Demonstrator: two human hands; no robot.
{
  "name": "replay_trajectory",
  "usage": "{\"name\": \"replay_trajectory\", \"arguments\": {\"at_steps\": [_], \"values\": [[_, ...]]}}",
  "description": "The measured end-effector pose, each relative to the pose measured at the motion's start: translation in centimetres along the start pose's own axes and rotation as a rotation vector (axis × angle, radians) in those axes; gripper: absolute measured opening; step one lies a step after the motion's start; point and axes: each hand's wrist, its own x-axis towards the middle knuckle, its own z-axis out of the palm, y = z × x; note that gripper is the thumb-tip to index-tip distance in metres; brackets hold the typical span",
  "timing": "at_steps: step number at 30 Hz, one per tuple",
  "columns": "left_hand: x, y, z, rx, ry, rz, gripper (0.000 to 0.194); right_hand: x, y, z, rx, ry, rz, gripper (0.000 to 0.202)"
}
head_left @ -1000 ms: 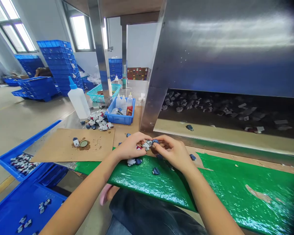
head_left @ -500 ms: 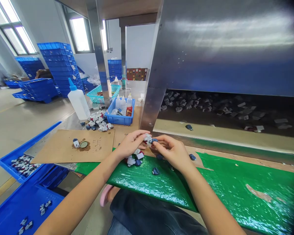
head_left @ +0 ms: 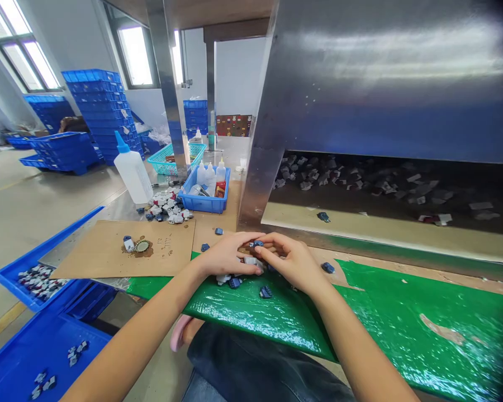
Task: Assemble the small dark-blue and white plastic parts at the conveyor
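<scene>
Over the near edge of the bench, my two hands are close together. My left hand (head_left: 224, 255) has its thumb and fingers around a small white plastic part (head_left: 251, 261). The fingertips of my right hand (head_left: 291, 258) pinch a small dark blue plastic part (head_left: 256, 244), just above the white one. Beneath my left hand lie more white and blue parts, partly hidden. A loose blue part (head_left: 265, 292) rests on the green sheet (head_left: 235, 310), and another blue part (head_left: 328, 268) lies beside my right wrist.
Left of my hands, a cardboard sheet (head_left: 96, 245) bears a bottle cap (head_left: 142, 246) in a brown stain. Behind it are a pile of parts (head_left: 167, 205), a white bottle (head_left: 133, 176) and a blue basket (head_left: 205, 205). A metal hood (head_left: 385, 84) overhangs more parts at right.
My hands have lowered slightly. The white and blue parts, close together before, now sit apart, the white one lower in my left hand. Blue parts behind my left hand have come into view.
</scene>
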Motion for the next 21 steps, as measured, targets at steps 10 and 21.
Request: {"name": "replay_trajectory", "arguments": {"at_steps": [10, 21], "values": [[0.1, -0.2, -0.6, -0.056, -0.236, 0.085, 0.077, -0.1, 0.3, -0.7, -0.083, 0.099, -0.028, 0.015], [1.2, -1.1, -0.7, 0.314, 0.094, 0.096, 0.031, 0.1, -1.3, -0.6, -0.054, 0.265, 0.079, 0.008]]}}
